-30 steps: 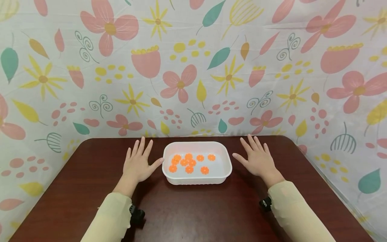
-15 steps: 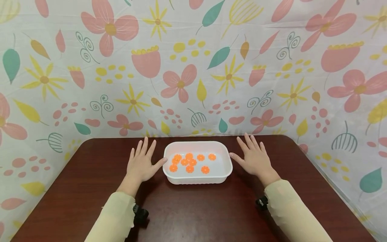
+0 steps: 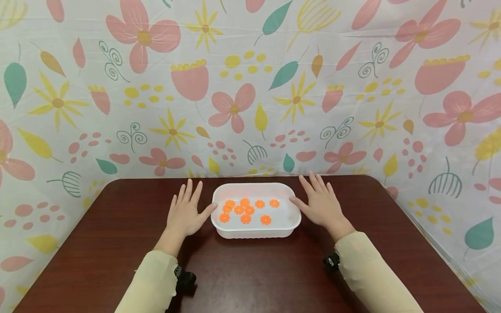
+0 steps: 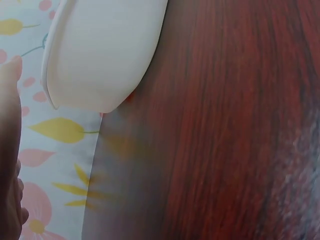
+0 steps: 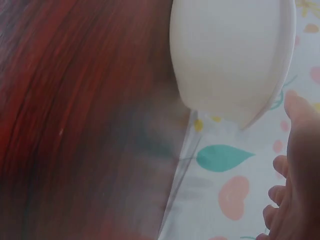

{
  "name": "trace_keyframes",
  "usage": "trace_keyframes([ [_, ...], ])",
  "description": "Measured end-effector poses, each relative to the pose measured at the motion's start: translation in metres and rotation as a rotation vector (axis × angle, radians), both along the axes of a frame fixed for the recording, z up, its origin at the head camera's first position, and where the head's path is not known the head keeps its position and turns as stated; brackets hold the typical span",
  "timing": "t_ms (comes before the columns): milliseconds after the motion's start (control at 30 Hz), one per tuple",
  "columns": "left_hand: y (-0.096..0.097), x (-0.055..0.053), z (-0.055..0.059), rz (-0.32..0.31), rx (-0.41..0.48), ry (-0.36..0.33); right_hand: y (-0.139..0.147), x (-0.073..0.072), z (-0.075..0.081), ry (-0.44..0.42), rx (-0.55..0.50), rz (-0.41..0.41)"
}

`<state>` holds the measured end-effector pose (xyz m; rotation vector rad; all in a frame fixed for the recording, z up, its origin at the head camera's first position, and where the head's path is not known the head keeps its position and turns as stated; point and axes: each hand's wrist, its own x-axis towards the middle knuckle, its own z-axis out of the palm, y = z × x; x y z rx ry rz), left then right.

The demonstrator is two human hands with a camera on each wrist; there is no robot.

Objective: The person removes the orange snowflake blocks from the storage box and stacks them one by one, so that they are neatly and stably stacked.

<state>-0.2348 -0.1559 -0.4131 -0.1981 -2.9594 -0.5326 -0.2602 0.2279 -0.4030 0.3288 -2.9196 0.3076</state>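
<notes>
A white rectangular tray [image 3: 256, 234] stands on the dark table [image 3: 250, 274], near its far edge. Inside lie several orange flower-shaped pieces [image 3: 265, 220], some overlapping at the left; they look like carrot slices. My left hand [image 3: 185, 216] is at the tray's left end, fingers spread and straight, the thumb appearing over the rim in the head view. On the other side my right hand [image 3: 322, 210] is spread likewise, its thumb over the right rim. Both wrist views show a gap between thumb and tray [image 4: 105, 50]. Neither hand holds anything.
Behind the table hangs a white cloth [image 3: 250, 148] printed with flowers and leaves. Each wrist carries a small black camera, the left one [image 3: 185, 280] and the right one [image 3: 332, 261], below the sleeve cuffs. The table's rounded far corners show on both sides.
My right hand has moved left, bringing its thumb from beside the tray to over its right rim. My left hand has shifted slightly right. The tray and orange pieces look unmoved.
</notes>
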Motion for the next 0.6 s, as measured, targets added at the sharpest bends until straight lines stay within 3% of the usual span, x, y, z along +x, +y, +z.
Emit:
trace_keyframes([
  [200, 0.003, -0.001, -0.002, 0.003, 0.066, -0.006, -0.012, 0.001, 0.003, -0.018, -0.081, 0.005],
  [467, 0.01, -0.001, -0.004, -0.001, 0.222, -0.013, -0.03, 0.005, 0.008, -0.063, -0.332, 0.013],
  [600, 0.013, -0.001, -0.008, -0.006, 0.335, -0.015, -0.04, 0.006, 0.006, -0.034, -0.446, 0.004],
])
